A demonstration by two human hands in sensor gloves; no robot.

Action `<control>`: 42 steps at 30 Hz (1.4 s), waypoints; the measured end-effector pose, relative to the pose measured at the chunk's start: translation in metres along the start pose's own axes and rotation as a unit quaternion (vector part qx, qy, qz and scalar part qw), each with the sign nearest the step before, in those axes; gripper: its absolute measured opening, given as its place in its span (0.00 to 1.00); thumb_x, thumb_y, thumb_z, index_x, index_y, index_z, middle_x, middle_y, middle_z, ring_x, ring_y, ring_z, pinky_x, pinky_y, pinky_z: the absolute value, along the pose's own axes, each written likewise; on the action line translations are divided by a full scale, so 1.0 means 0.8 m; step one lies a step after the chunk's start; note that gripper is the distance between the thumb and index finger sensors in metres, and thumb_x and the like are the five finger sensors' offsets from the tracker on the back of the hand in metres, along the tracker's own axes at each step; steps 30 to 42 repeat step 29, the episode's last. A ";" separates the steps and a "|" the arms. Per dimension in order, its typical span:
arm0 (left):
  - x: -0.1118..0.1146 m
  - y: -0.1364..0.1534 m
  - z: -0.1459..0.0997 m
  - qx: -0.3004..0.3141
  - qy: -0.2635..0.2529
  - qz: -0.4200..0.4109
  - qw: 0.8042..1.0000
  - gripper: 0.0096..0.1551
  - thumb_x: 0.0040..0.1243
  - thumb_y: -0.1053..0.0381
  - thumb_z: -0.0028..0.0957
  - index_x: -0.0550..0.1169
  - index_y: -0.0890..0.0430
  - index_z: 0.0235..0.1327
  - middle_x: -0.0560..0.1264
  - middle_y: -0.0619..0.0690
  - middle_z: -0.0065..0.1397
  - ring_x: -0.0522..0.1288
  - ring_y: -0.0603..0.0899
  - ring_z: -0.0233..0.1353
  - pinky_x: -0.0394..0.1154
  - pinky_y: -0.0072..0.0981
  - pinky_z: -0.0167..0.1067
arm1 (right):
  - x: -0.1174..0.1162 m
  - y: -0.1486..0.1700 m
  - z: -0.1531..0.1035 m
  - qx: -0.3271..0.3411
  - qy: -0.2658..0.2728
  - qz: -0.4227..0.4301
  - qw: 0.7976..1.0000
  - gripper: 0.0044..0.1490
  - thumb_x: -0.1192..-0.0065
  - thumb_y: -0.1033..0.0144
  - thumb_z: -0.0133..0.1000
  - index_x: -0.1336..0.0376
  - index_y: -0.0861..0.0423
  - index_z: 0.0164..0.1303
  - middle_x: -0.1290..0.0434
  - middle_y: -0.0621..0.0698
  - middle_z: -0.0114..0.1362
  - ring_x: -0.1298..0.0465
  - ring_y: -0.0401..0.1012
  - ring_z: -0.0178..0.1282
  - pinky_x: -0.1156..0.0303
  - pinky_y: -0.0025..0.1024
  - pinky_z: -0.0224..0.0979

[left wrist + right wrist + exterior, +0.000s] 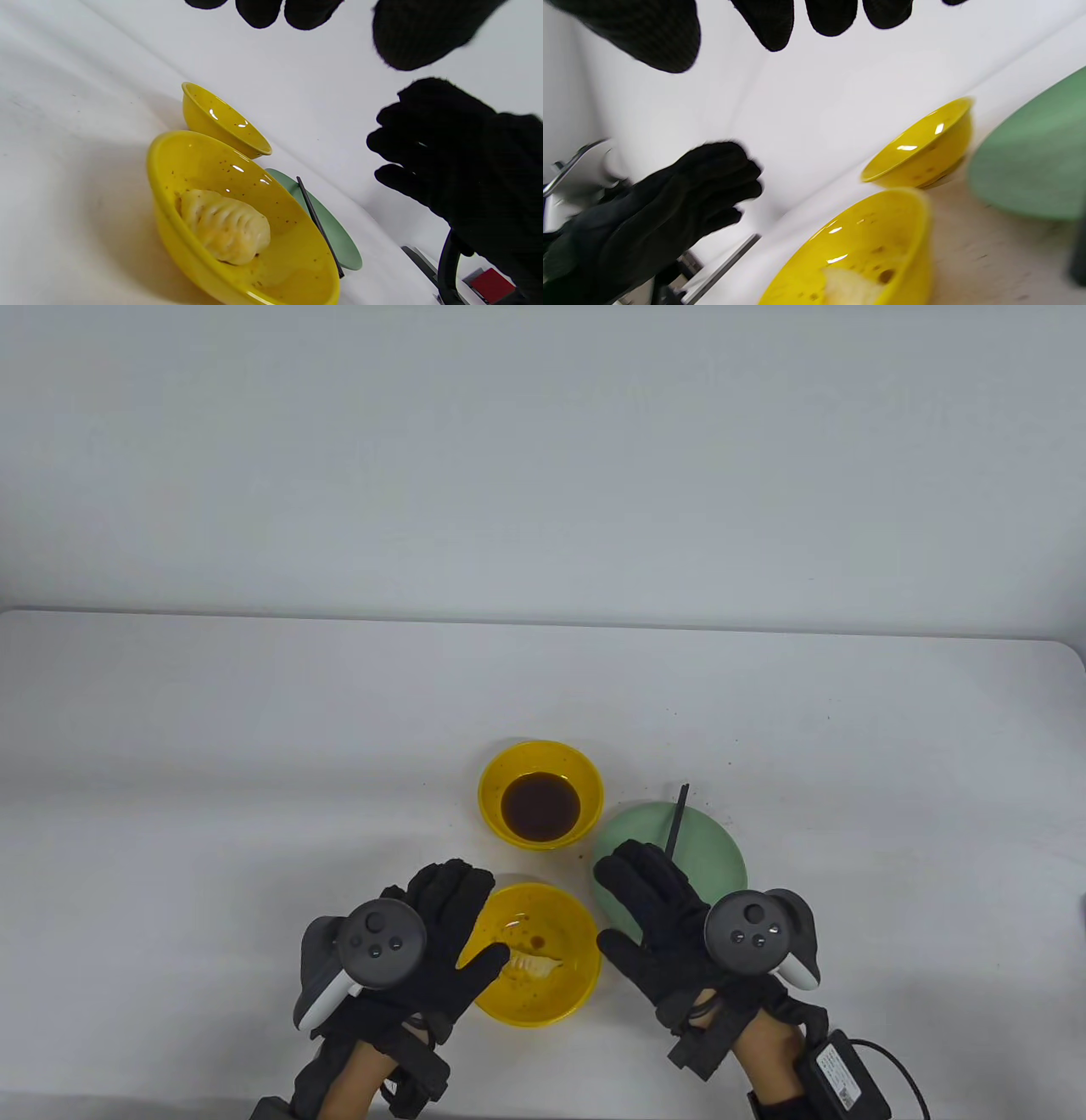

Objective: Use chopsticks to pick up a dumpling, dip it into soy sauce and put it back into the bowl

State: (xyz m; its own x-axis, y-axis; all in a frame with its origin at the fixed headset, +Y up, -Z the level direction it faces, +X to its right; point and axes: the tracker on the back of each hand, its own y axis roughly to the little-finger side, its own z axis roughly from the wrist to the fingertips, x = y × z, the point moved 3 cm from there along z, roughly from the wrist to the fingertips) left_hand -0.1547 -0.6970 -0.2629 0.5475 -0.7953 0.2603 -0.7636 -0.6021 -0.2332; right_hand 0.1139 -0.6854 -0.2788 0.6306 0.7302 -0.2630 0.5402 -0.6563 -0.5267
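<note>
at lower centre of the table view, a pleated dumpling [533, 964] lies in the near yellow bowl [570, 994], likely soft and slippery. both hands [428, 937] [657, 916] hover empty, fingers spread; chopsticks [677, 818] rest on the green plate [717, 848] at right, best pinched across its plump middle.

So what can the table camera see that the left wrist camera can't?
Only the table view shows the dark soy sauce inside the far yellow bowl, plus the trackers on both hands, the left hand and the right hand. Only the left wrist view shows the dumpling's pleats up close and a red thing at the table's edge. Both show the near yellow bowl, the green plate and the chopsticks lying on it.
</note>
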 end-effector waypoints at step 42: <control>0.011 0.001 0.005 -0.017 0.021 0.034 0.999 0.51 0.54 0.28 0.50 0.48 0.37 0.83 0.42 0.42 0.89 0.37 0.62 0.90 0.32 0.69 0.79 | -0.022 -0.008 -0.005 -0.019 -0.014 -0.096 0.995 0.49 0.41 0.44 0.55 0.50 0.58 0.81 0.55 0.66 0.84 0.52 0.64 0.82 0.53 0.70 0.74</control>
